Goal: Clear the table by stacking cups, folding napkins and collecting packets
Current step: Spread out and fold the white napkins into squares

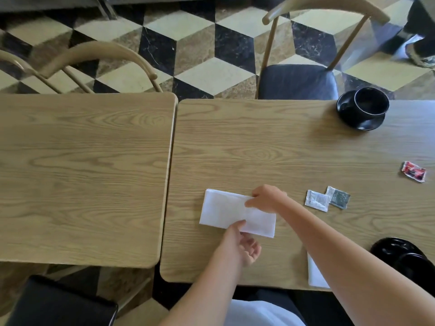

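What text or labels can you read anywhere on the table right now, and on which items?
No text is legible in this view.
Red packet: dark print, too blurred to read.
White packet: faint grey marks, too small to read.
Dark grey packet: pale specks of print, unreadable.
Napkin under the hands: plain white, no print seen.
Black cup and saucer: no markings visible.

Soft daylight, faint shadows, wide-angle bending at edges, slight blur
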The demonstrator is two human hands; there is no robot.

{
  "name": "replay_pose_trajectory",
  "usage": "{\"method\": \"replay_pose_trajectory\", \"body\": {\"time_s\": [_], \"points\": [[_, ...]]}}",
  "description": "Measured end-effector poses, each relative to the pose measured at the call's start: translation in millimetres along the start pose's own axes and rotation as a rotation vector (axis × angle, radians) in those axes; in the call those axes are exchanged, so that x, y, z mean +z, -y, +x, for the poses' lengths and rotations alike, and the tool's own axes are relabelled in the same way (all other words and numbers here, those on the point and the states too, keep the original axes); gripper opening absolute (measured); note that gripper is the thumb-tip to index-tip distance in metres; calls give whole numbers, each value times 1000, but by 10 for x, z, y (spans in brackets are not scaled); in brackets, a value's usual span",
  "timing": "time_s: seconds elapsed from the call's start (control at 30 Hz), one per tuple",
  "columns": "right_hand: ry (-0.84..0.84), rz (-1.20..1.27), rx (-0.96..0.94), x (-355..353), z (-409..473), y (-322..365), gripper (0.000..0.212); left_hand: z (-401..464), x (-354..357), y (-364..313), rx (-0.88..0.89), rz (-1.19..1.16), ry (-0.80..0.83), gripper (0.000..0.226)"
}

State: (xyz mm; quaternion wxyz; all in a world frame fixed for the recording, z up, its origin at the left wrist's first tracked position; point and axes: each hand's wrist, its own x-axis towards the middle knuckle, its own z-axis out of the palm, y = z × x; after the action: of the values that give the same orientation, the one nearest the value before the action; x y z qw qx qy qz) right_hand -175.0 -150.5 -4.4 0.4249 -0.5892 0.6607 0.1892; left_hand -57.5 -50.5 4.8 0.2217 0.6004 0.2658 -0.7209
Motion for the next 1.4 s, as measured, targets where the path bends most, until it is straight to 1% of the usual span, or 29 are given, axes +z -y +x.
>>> {"method": "replay_pose_trajectory", "body": {"time_s": [0.07,0.1,0.17,0.2,0.23,0.27,0.33,0.4,0.47,0.53,0.57,0.6,0.63,0.67,0.7,0.73,0.77,0.83,0.9,0.93,1.13,1.2,1.4], "points": [[72,140,-33,-104,-80,1,32,-64,2,-60,53,12,15,18],[76,201,-40,-150,-136,1,32,-113,19,-102,93,24,25,13],[39,306,-41,-201,-230,-10,28,-188,74,-208,193,40,37,6],[14,376,-40,-214,-268,-28,23,-212,107,-274,248,42,50,8],[-1,478,-39,-219,-314,-43,17,-240,137,-345,298,56,68,13],[0,618,-41,-217,-354,-59,16,-276,162,-425,347,88,87,20],[25,949,-57,-207,-422,-93,22,-344,201,-579,450,177,140,27],[35,1187,-74,-145,-473,-117,25,-370,196,-690,527,238,187,23],[31,1282,-39,-35,-496,-127,22,-352,167,-725,562,287,191,11],[42,1286,39,124,-510,-152,20,-302,106,-690,581,400,108,9],[52,1250,85,213,-512,-168,20,-260,63,-660,606,500,38,14],[64,1199,133,297,-511,-191,21,-221,14,-625,637,610,-22,26],[76,1153,171,367,-514,-205,23,-189,-28,-592,670,701,-59,43],[82,1128,193,415,-516,-219,27,-164,-71,-570,698,747,-65,60],[85,1126,197,449,-516,-230,34,-137,-108,-552,723,758,-45,71],[83,1136,190,467,-515,-248,43,-114,-135,-538,746,749,-12,74],[84,1159,175,479,-515,-270,51,-94,-153,-534,761,738,15,70],[137,1253,117,503,-504,-325,58,-71,-179,-536,759,736,57,54],[208,1332,60,529,-490,-370,58,-57,-202,-535,710,746,94,40],[228,1345,46,530,-487,-381,57,-48,-215,-535,677,741,99,38],[331,1286,32,468,-468,-354,41,6,-271,-628,550,669,74,40],[340,1239,41,426,-449,-330,36,1,-279,-659,516,664,72,39],[343,1190,89,429,-325,-257,39,-10,-280,-707,476,652,69,39]]}}
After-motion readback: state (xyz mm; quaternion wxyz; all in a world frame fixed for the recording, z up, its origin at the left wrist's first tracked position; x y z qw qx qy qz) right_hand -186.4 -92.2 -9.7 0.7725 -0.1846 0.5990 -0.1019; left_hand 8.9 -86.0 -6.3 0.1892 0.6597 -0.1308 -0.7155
